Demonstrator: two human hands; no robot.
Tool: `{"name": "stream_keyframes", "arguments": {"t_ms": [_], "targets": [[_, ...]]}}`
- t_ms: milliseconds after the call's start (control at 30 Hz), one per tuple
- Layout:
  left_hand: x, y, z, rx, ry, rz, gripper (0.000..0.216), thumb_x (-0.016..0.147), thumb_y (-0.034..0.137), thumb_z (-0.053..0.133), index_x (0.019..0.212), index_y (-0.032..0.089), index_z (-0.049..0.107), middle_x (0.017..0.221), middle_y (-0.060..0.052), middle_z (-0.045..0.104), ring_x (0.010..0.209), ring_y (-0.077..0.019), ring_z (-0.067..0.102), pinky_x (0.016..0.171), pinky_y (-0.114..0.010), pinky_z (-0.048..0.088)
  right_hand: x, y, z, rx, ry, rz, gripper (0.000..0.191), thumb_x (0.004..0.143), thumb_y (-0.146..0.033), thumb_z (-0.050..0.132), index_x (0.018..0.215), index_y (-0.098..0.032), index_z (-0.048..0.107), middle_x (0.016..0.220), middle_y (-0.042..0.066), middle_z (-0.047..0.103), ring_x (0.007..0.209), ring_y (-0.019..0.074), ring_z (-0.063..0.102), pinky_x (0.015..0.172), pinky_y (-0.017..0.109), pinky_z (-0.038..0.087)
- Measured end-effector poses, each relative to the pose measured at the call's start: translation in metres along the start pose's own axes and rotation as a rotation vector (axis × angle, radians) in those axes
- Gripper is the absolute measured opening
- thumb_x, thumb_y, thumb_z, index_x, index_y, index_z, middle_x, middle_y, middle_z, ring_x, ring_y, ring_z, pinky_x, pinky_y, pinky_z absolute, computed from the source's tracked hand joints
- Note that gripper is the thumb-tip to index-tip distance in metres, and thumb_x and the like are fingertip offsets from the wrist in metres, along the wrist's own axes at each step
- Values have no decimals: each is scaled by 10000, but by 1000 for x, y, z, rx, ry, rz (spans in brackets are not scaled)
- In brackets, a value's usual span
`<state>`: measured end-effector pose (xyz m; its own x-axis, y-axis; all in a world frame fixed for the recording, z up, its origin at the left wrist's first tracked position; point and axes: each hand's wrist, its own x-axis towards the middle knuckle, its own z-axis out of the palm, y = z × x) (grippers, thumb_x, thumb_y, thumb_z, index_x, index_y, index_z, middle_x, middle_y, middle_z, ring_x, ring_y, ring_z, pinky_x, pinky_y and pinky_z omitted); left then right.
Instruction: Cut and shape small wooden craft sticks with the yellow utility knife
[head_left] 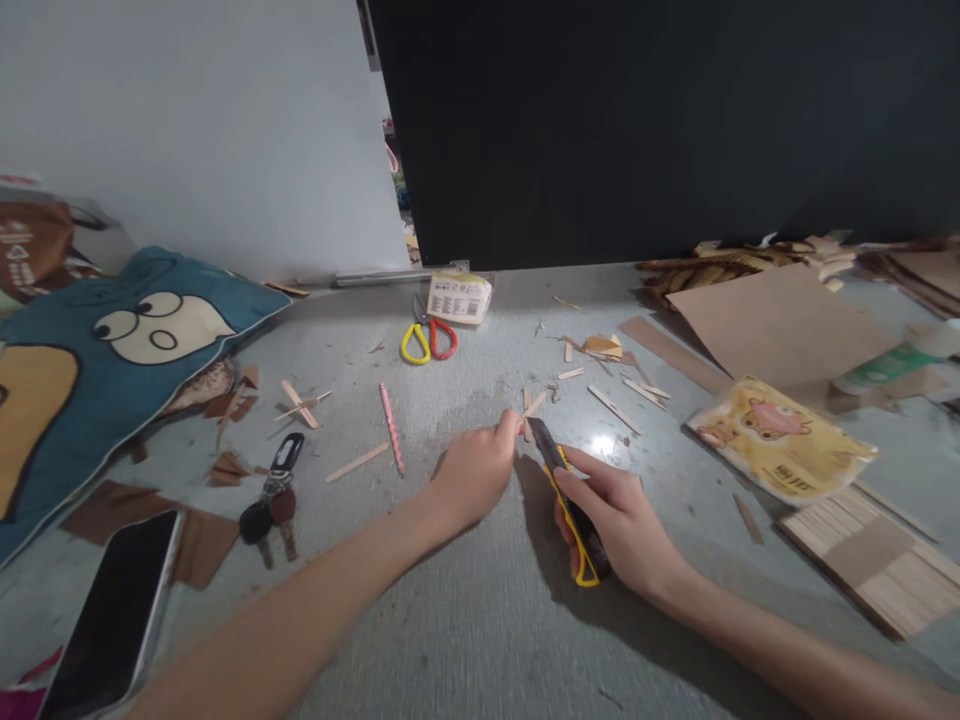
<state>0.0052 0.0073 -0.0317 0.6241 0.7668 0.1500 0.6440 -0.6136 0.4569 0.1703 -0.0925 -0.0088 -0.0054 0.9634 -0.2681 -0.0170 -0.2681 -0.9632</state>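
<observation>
In the middle of the grey table, my left hand [476, 472] is closed, its thumb and fingers pinching a small wooden craft stick [535, 405]. Another short stick piece crosses or lies beside it; I cannot tell whether they are joined. My right hand [619, 520] grips a yellow and black utility knife [574, 515]. The knife's tip end points up and left, close to the sticks at my left fingertips. Whether the blade touches the wood is too small to tell. Left of my hands lie a pink twisted pencil-like stick [391, 425] and a loose craft stick [357, 463].
Scissors [429, 340] lie beside a small white packet [459, 298] at the back. Keys [271, 510], a phone [112, 615] and a blue cushion [202, 280] are left. To the right are a yellow packet [780, 438], bundled craft sticks [874, 560], cardboard [772, 325] and a green-white tube [892, 368].
</observation>
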Motion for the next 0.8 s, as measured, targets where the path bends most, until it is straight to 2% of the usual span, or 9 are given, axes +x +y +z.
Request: {"name": "stream_keyframes", "arguments": {"t_ms": [167,333,433,700,800], "targets": [[-1,0,1,-22,4,33,208,974,159,398,1086,226,560,681,-30,615,575,-214,588,598,-290,416,1,-2,1,16,-3,9,417,886,-623,607,954,-212,612,517,-50,576,358,138,517,350,250,465],[-1,2,-1,71,-45,41,288,937,82,398,1148,206,550,724,-41,641,607,-222,619,597,-291,415,1,-6,-1,95,-24,57,519,852,-617,644,1127,-177,635,508,-56,581,329,140,510,330,250,458],[0,5,-3,149,-92,36,337,917,38,405,1184,197,536,743,-39,658,635,-222,641,597,-282,418,1,-8,-2,136,-48,83,555,845,-632,645,1147,-166,641,487,-57,578,297,145,515,310,244,433],[1,11,-9,202,-132,21,368,913,12,405,1210,193,528,828,-50,708,721,-221,693,623,-279,458,-1,-6,0,150,-36,79,445,838,-642,663,898,-207,586,486,-50,589,303,133,528,322,226,426],[2,14,-11,243,-163,13,373,915,7,394,1218,180,528,850,-65,721,740,-221,703,623,-275,466,-1,-5,0,144,-38,88,444,843,-650,652,881,-217,563,483,-51,589,301,141,537,304,220,400]]}}
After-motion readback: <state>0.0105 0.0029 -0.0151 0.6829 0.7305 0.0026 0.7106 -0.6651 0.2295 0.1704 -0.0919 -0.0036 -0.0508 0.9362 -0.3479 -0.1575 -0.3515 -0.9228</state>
